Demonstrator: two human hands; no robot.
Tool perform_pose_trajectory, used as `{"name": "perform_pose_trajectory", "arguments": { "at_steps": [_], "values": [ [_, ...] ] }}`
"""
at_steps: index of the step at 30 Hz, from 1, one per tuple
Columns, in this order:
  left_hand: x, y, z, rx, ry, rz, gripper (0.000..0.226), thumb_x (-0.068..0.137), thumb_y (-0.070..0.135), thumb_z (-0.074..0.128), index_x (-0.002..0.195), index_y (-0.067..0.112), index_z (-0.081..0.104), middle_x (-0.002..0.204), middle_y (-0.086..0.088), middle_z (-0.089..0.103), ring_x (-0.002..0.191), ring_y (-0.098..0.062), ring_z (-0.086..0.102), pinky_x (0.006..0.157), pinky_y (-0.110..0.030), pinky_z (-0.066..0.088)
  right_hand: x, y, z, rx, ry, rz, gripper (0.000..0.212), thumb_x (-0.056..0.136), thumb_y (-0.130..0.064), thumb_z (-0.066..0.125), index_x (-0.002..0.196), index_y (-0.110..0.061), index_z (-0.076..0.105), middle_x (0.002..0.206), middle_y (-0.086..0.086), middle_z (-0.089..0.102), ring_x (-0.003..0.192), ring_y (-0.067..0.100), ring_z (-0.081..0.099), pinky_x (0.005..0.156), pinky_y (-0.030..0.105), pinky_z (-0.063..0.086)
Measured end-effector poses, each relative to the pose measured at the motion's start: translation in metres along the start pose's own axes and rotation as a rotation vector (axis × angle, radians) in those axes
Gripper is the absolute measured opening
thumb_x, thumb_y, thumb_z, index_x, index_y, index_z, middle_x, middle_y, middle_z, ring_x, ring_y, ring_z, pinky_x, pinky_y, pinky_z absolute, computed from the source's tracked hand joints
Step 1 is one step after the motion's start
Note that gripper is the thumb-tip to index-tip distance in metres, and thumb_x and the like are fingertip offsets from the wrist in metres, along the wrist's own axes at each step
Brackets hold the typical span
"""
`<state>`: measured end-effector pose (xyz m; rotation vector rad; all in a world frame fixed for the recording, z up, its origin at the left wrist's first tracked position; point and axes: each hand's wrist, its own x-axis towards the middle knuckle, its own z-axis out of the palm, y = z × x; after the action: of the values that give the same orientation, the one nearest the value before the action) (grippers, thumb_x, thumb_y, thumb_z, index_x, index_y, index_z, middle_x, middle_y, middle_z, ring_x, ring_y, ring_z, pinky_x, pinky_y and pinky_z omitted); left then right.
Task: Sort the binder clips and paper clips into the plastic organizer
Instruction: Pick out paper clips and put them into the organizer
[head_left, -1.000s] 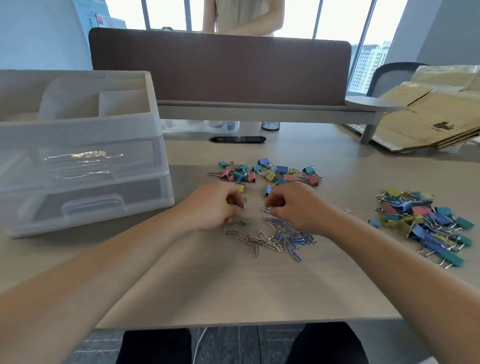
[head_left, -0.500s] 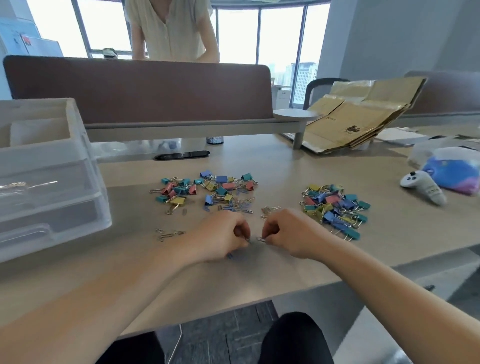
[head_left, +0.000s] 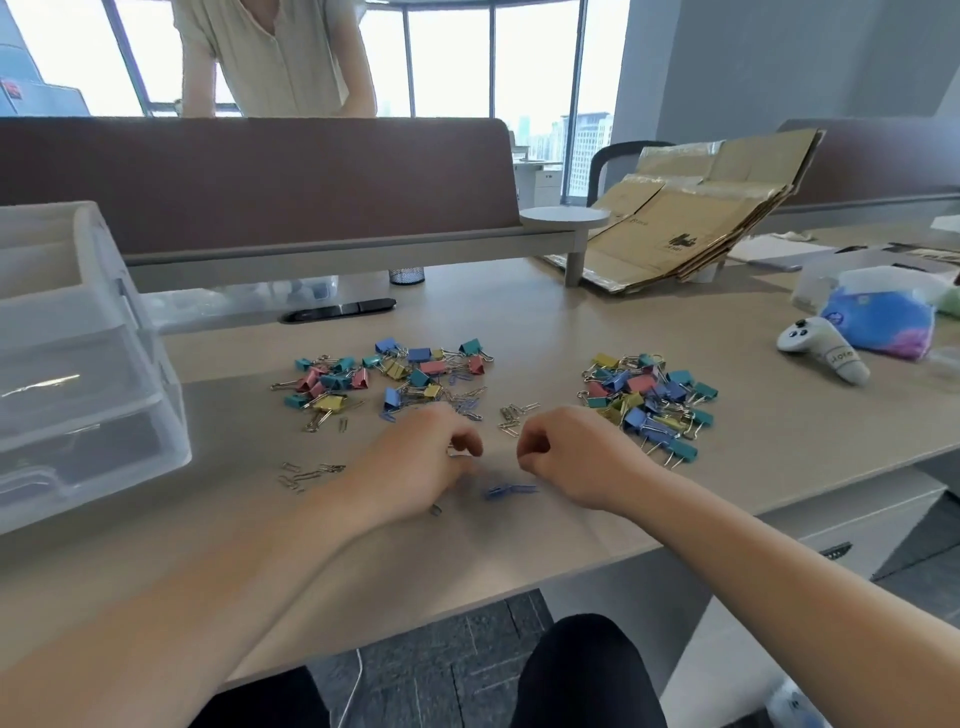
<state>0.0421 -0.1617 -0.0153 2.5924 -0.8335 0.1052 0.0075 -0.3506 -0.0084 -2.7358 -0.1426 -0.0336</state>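
Worktop (head_left: 519, 535). Plastic organizer (head_left: 78, 364) at its left edge. Binder clips (head_left: 395, 376) in two heaps, centre and right. Left grip (head_left: 421, 462), right grip (head_left: 571, 457): fingers curled, contents cannot tell. Blue paper clips (head_left: 511, 490) loose between them.

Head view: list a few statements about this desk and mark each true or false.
1. The plastic organizer stands at the left of the desk. True.
2. All binder clips lie in one pile. False: there are two, a centre pile and a right pile.
3. Some blue paper clips lie on the desk between the left hand and the right hand. True.
4. A game controller sits inside the organizer. False: the white controller lies on the desk, far right.
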Motion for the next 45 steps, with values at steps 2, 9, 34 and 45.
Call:
{"name": "perform_pose_trajectory", "arguments": {
  "at_steps": [2,9,34,45],
  "values": [
    [-0.002,-0.013,-0.011,-0.003,-0.003,-0.046,0.01,0.092,0.026,0.065,0.102,0.027,0.067,0.09,0.017,0.052,0.075,0.004,0.049,0.06,-0.012,0.032,0.008,-0.008,0.006,0.01,-0.001,-0.034,0.011,0.092,-0.022,0.06,0.091,-0.024,0.071,0.094,-0.004,0.068,0.083,0.016,0.062,0.075,0.031,0.054],
    [-0.002,-0.046,-0.024,-0.014,-0.081,-0.14,0.013,0.087,0.028,0.071,0.099,0.029,0.067,0.089,0.016,0.059,0.076,-0.002,0.055,0.06,-0.018,0.038,0.037,-0.03,0.024,-0.068,-0.045,-0.075,0.02,0.094,-0.024,0.057,0.109,-0.029,0.069,0.108,-0.004,0.068,0.089,0.017,0.063,0.078,0.032,0.056],
    [0.013,-0.041,-0.011,0.078,-0.111,-0.056,0.004,0.091,0.022,0.064,0.092,0.02,0.067,0.09,0.008,0.059,0.076,-0.006,0.054,0.056,-0.018,0.035,0.042,-0.033,0.017,0.073,-0.08,-0.111,0.009,0.088,-0.016,0.064,0.086,-0.024,0.067,0.088,-0.004,0.066,0.082,0.017,0.061,0.075,0.033,0.053],
    [0.008,-0.038,-0.019,0.025,-0.088,-0.064,0.004,0.092,0.021,0.062,0.091,0.022,0.065,0.086,0.008,0.063,0.079,-0.011,0.06,0.071,-0.034,0.051,0.036,-0.03,0.015,0.143,-0.046,-0.114,0.008,0.091,-0.016,0.064,0.095,-0.021,0.07,0.093,-0.003,0.067,0.086,0.017,0.061,0.073,0.026,0.048]
  ]
}}
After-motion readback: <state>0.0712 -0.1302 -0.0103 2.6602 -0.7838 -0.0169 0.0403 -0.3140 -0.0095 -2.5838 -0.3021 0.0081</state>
